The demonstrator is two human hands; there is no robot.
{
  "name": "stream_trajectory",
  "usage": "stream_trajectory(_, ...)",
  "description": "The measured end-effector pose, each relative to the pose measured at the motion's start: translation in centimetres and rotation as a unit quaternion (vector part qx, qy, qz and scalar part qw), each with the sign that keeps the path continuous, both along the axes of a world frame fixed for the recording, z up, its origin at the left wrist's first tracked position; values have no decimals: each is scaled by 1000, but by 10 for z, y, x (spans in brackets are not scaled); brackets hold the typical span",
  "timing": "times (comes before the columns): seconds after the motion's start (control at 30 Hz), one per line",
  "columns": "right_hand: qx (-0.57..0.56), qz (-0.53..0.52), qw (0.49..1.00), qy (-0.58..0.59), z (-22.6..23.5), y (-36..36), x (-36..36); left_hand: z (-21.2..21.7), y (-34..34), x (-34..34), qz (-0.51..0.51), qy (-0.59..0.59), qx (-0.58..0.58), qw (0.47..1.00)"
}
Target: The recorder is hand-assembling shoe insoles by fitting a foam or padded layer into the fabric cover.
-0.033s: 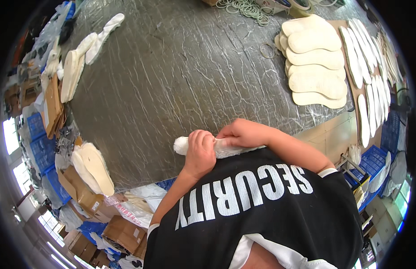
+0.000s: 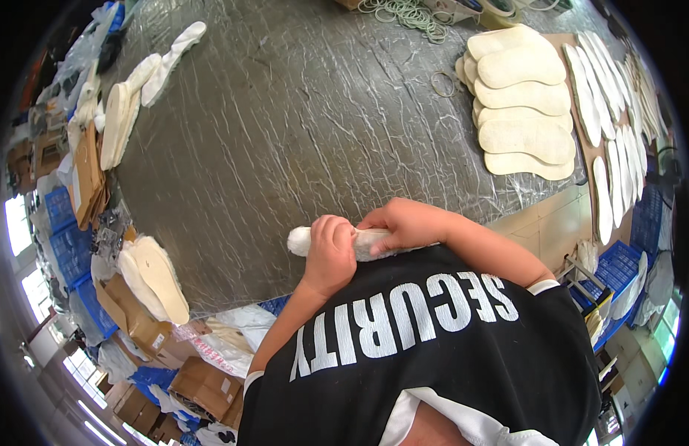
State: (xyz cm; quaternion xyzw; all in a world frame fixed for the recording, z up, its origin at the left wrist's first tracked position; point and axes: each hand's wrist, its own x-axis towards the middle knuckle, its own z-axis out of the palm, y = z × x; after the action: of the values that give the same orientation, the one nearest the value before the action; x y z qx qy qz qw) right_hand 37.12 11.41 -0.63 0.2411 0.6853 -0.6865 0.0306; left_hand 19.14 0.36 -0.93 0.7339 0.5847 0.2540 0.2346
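A bundle of fluffy white fleece insoles (image 2: 300,241) lies crosswise at the near edge of the table, close against my black shirt. My left hand (image 2: 332,256) wraps over it near its left end, fingers closed. From the other side my right hand (image 2: 404,224) grips the same bundle, its thumb and fingertips close to the left hand's fingers. Whether something thin sits between the fingertips is too small to tell. The bundle's right part is partly covered by my right hand.
Stacked cream insoles (image 2: 523,141) lie at the right, beside a board with white insoles (image 2: 601,201). Pale green rubber bands (image 2: 408,16) are heaped at the far edge. More insoles (image 2: 114,126) lie far left; a fleece pair (image 2: 157,279) rests at the near-left edge, above cartons (image 2: 203,386).
My right hand has turned slightly, and its thumb now shows lower over the white bundle. The left hand has barely shifted.
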Motion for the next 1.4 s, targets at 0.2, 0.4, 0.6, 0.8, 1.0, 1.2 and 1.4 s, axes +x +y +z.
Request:
stream_trajectory(0.2, 106, 12, 994, -11, -5, -11, 3, 21, 3, -6, 47, -90, -83, 991)
stream_trajectory(0.4, 211, 34, 976, -43, 6, -15, 2, 26, 9, -19, 0, -69, -144, 987)
stream_trajectory(0.6, 162, 36, 984, -70, 13, 5, 17, 17, 6, -22, 26, -83, -107, 990)
stream_trajectory(0.8, 175, -25, 978, -111, 5, 10, 39, -1, -3, -31, 36, -76, -46, 995)
stream_trajectory(1.0, 210, -106, 971, -49, -14, -3, 45, 5, 3, -21, 28, -40, -54, 997)
stream_trajectory(1.2, 37, -175, 984, 25, -8, -3, 49, -16, 3, -21, 39, -111, -79, 990)
stream_trajectory(1.4, 19, -185, 982, -6, -6, -4, 56, -21, -3, -29, 85, -203, -151, 964)
